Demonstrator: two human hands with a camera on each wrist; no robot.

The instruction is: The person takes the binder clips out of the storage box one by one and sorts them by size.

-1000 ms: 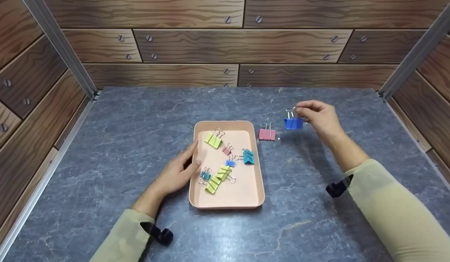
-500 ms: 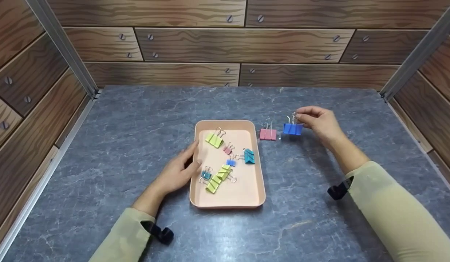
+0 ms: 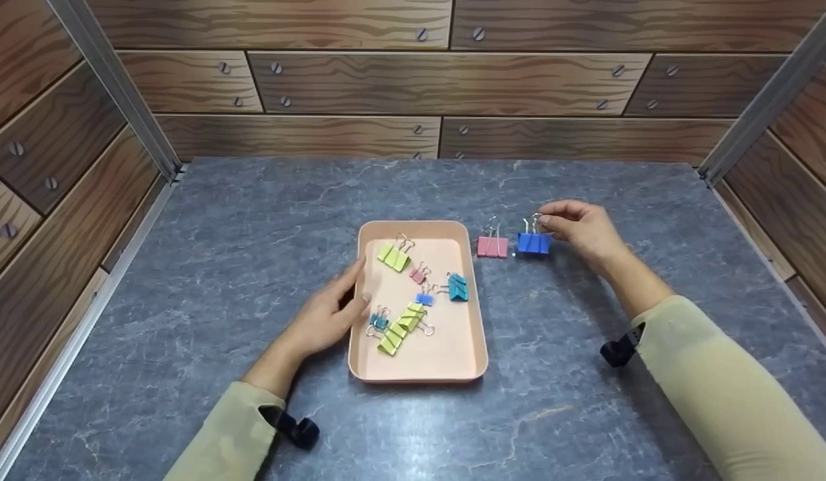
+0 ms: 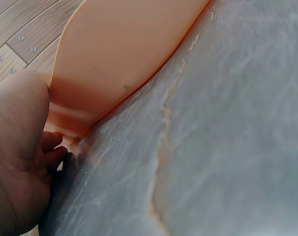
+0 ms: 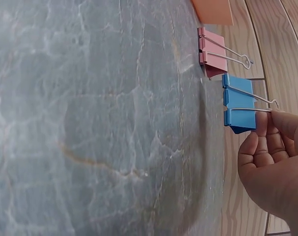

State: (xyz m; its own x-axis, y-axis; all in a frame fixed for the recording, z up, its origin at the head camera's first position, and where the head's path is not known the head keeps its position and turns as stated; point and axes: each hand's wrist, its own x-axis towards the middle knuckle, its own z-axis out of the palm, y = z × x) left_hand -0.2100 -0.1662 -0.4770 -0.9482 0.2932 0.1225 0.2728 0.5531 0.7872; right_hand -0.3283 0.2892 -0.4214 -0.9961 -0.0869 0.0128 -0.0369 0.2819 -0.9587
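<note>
My right hand pinches a wire handle of a large blue binder clip, also plain in the right wrist view. The clip hangs body down, close over the table. Just left of it stands a large pink binder clip, handles up. My left hand rests against the left side of a peach tray, its thumb at the rim. Inside the tray lie several binder clips: a yellow-green one at the far end, a small pink one, a small blue one and a teal one.
Nearer in the tray are two more yellow-green clips and a small teal one. The tray stands on a grey marbled table. Wood-patterned panels and metal posts enclose it.
My right hand has lowered the blue binder clip and brought it slightly left and nearer, beside the large pink one. The left hand has stayed at the tray.
</note>
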